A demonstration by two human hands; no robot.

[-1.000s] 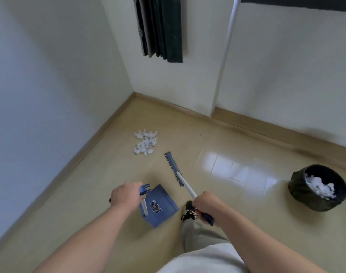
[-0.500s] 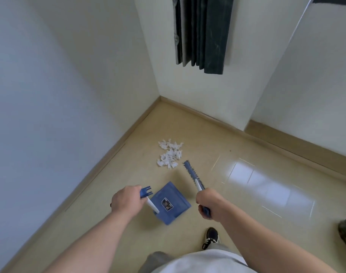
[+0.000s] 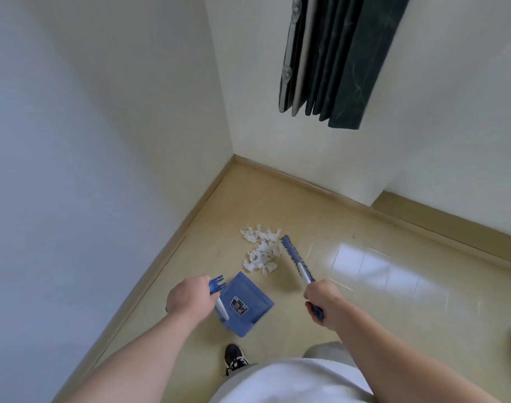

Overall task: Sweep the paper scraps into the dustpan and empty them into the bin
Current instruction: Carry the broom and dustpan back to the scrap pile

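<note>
The left hand [image 3: 187, 301] grips the dustpan [image 3: 245, 305] handle; the paper scraps [image 3: 261, 253] lie just ahead, between both hands. The right hand [image 3: 324, 301] grips the brush [image 3: 290, 248] — a fast stroke may scatter scraps past the pan's lip. The glossy floor [image 3: 364, 315] meets white walls [image 3: 103, 141] in a corner ahead.

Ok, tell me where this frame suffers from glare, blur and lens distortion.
Head view: a bright reflection washes out the floor right of the broom. Head view: the curtain is smeared by motion blur, while the scraps look fairly crisp. Head view: wide-angle distortion tilts the walls inward.
</note>
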